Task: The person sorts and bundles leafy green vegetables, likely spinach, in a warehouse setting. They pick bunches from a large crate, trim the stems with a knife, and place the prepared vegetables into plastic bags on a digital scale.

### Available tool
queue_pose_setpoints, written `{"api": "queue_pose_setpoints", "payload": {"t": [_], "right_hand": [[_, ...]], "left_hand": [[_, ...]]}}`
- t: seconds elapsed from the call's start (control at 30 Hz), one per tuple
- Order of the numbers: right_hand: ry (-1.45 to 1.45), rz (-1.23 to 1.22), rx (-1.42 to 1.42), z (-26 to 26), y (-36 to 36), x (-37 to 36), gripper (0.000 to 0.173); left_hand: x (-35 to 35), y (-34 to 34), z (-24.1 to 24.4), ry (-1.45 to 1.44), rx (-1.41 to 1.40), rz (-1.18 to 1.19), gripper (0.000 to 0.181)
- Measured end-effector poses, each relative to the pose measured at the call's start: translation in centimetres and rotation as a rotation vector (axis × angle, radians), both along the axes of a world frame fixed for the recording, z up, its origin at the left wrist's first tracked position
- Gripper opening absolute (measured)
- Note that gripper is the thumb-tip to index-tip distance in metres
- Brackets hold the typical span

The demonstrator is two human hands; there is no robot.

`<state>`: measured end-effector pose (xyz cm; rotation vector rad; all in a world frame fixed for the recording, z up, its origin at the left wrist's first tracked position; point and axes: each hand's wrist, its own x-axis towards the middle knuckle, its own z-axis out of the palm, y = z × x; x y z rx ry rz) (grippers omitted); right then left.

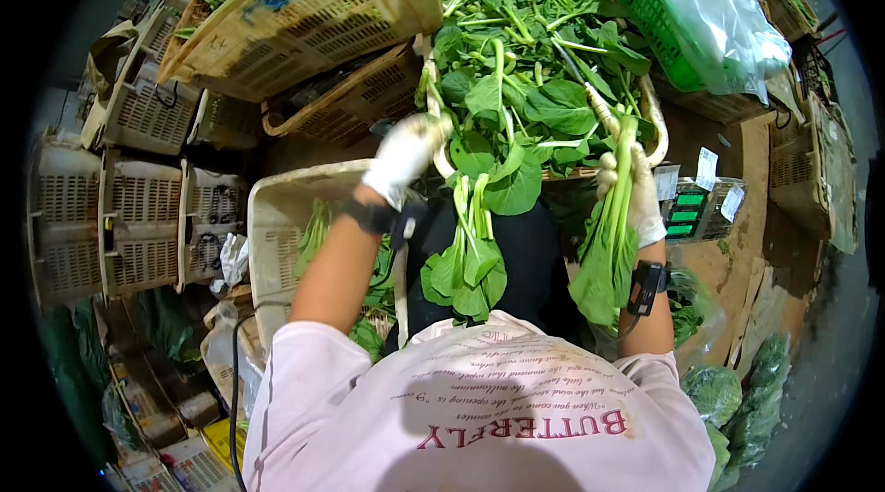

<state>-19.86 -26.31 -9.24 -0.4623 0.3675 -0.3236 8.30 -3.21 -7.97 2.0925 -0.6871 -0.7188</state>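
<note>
My right hand [641, 198], in a pale glove, grips a bunch of leafy greens [622, 188] by its stalks, leaves hanging down. Just above those fingers is what looks like a thin knife [600, 108] with a pale handle; whether the hand also holds it is unclear. My left hand [413, 149], in a white glove, is motion-blurred beside the left rim of a plastic crate [653, 122]; I cannot tell if it holds anything. That crate is heaped with loose greens [525, 63]. Another small bunch of greens [472, 250] lies over my lap, stalks toward the crate.
At my left stands a pale crate [276, 215] with greens inside. A large crate [311, 15] leans at upper left. A green basket with clear plastic bags [705, 15] is at upper right. A digital scale [702, 208] sits right; bagged vegetables [757, 402] lie lower right.
</note>
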Motion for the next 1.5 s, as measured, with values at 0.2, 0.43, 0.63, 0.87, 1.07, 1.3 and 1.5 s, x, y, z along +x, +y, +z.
{"api": "queue_pose_setpoints", "payload": {"t": [0.2, 0.43, 0.63, 0.87, 1.07, 1.3, 1.5], "right_hand": [[-0.004, 0.223, 0.052, 0.1, 6.2, 0.7, 0.057], [-0.074, 0.230, -0.215, 3.8, 9.9, 0.3, 0.081], [0.088, 0.133, -0.573, 7.7, 11.7, -0.9, 0.062], [-0.227, -0.080, -0.970, 11.0, 20.4, 3.3, 0.063], [-0.287, -0.039, -0.609, 10.7, 23.0, 3.4, 0.087], [-0.065, -0.095, -1.739, 12.2, 20.3, 1.1, 0.109], [0.159, -0.161, -1.364, 9.8, 17.8, -6.8, 0.119]], "left_hand": [[-10.7, 1.9, -2.6, -0.308, 0.571, -0.150, 0.069], [-11.9, 1.7, -7.0, 0.377, -0.141, 0.129, 0.048], [-13.7, 5.6, 0.5, 0.653, -0.640, 0.037, 0.051], [-18.5, 8.4, 6.5, 0.405, -0.881, 0.034, 0.081], [-18.8, 10.0, 7.4, 0.329, -1.001, -0.066, 0.089], [-19.0, 9.5, 8.6, 0.204, -0.878, 0.032, 0.075], [-24.2, 3.7, 10.0, 0.822, -0.926, -0.343, 0.084]]}}
